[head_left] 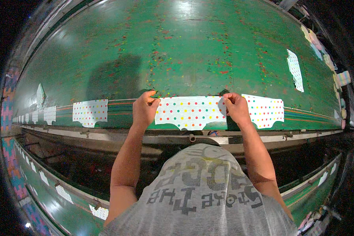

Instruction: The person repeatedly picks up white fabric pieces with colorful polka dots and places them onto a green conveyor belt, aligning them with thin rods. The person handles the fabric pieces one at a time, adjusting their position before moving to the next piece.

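Note:
A white fabric panel (190,112) with multicoloured dots lies along the near edge of a long green table (177,67). Its top edge is straight, and its lower edge is cut into a curved tab. At the panel's top left corner, my left hand (146,109) has thumb and forefinger closed in a pinch. My right hand (237,109) pinches the top right corner the same way. Close by my right hand rests a second dotted panel (263,111); another dotted panel (90,112) lies farther left of my left hand.
More panels (50,114) run in a row to the left. One loose panel (295,70) lies at the far right, near piled cloth (344,78). A rail (303,134) borders the table's near side. Behind me stands another green table (67,214) with panels.

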Tool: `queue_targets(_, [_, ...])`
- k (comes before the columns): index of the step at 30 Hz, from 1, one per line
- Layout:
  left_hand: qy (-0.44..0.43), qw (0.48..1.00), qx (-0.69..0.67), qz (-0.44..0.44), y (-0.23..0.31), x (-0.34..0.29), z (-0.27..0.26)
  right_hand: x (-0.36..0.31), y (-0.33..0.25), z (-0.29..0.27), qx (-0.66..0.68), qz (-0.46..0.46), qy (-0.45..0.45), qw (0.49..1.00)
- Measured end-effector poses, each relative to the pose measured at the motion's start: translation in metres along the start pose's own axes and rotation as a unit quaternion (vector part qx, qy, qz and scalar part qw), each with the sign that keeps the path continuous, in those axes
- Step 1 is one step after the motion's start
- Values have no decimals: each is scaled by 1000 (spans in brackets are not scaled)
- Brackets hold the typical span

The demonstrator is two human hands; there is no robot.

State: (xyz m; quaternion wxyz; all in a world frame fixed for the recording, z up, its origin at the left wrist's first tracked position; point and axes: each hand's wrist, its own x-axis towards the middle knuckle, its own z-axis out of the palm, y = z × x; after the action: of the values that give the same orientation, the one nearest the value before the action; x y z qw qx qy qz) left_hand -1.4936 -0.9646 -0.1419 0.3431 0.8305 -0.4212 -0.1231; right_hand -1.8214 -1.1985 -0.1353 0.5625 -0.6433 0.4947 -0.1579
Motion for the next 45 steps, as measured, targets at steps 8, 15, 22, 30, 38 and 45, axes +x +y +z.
queue_targets(8, [-52, 981, -174, -62, -8, -7, 4, -20, 13, 11, -84, -117, 65, 988])
queue_targets(15, [-58, 974, -213, -52, -5, -10, 2, -29, 11, 8, -116, -89, 100, 984])
queue_targets(22, [-41, 990, -127, -39, -7, 5, 5, -28, 5, 4, -110, -73, 80, 988])
queue_targets(30, [-29, 976, -200, -88, 1, 7, 4, -25, 13, 7, -162, -126, 107, 973])
queue_targets(38, [-24, 988, -139, -62, 1, 8, 3, -22, 14, 8, -166, -139, 132, 967])
queue_targets(45, [-40, 990, -109, -78, 5, 8, -1, -27, 4, 14, -144, -93, 140, 975])
